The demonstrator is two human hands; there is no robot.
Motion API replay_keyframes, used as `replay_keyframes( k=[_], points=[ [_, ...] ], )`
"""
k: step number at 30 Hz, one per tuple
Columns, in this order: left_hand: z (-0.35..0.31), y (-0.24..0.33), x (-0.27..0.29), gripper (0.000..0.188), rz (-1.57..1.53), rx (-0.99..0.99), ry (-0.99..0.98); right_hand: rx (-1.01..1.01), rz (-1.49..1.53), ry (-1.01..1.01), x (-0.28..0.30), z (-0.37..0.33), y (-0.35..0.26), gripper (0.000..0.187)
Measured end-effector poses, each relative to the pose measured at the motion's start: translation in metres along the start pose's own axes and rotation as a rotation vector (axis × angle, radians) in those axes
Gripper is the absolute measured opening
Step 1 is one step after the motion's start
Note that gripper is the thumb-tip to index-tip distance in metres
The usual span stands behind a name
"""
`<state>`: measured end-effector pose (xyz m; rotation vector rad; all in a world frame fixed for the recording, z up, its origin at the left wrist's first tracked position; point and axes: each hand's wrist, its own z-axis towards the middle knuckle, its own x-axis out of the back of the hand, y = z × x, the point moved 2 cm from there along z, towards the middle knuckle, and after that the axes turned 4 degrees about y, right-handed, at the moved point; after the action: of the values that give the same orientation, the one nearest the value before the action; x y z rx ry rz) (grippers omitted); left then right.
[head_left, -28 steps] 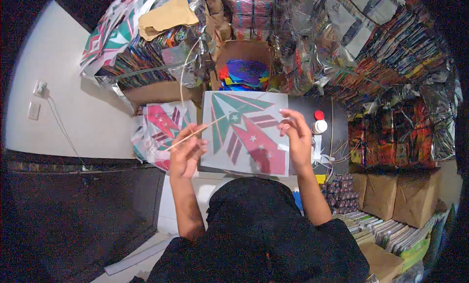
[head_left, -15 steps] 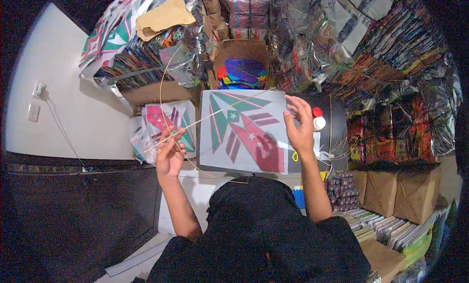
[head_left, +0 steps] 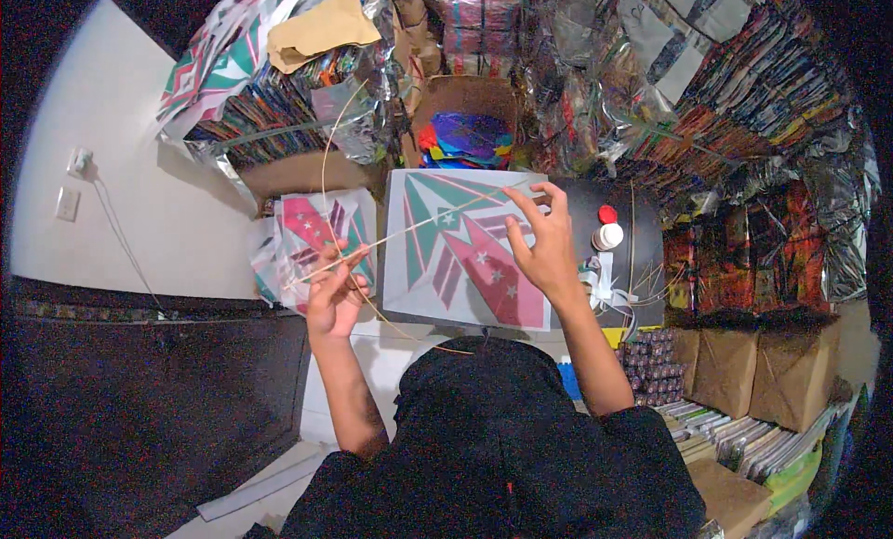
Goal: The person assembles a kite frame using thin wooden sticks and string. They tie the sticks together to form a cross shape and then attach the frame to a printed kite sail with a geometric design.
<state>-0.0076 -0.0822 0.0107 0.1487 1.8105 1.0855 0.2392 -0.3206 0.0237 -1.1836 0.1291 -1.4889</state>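
My left hand (head_left: 335,297) is closed on two thin, pale sticks where they cross. One is a straight stick (head_left: 419,225) slanting up to the right over a printed sheet (head_left: 398,292). The other is a bowed stick (head_left: 325,172), curving from beyond the hand back toward my lap. Above the sheet's right side is my right hand (head_left: 549,246), thumb and fingers apart. Its index fingertip is close to the straight stick's far part; whether it touches cannot be made out. The sheet has green and red panels with white stars and lies on a dark board.
More printed sheets (head_left: 296,213) lie left of the board. To the right are a white bottle (head_left: 608,237), a red cap (head_left: 607,212) and white strips (head_left: 603,283). A cardboard box (head_left: 474,97) with colourful pieces stands behind, between tall wrapped stacks. Brown cartons (head_left: 791,367) stand at right.
My right hand has moved left over the sheet, its index finger coming near the straight stick. My left hand keeps hold of the crossed sticks. The view has shifted slightly.
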Motion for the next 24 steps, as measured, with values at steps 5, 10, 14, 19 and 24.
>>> replay_keyframes(
  k=[5, 10, 14, 19, 24],
  points=[
    [0.000, -0.001, -0.004, 0.045, -0.016, 0.018, -0.014, 0.036, -0.011, 0.002, -0.003, -0.005, -0.010, 0.047],
    [0.002, 0.001, -0.010, 0.044, 0.008, -0.005, -0.064, 0.081, -0.014, -0.003, -0.003, -0.004, -0.023, 0.044],
    [0.004, 0.001, -0.013, 0.043, 0.040, 0.004, -0.078, 0.110, 0.021, -0.066, -0.003, -0.005, -0.033, 0.045],
    [0.010, 0.001, -0.016, 0.045, 0.101, 0.021, -0.053, 0.161, 0.175, -0.131, -0.008, -0.008, -0.044, 0.043],
    [0.019, 0.004, 0.004, 0.046, 0.154, -0.034, 0.039, -0.004, 0.238, 0.010, 0.005, -0.012, -0.017, 0.042]
  ],
)
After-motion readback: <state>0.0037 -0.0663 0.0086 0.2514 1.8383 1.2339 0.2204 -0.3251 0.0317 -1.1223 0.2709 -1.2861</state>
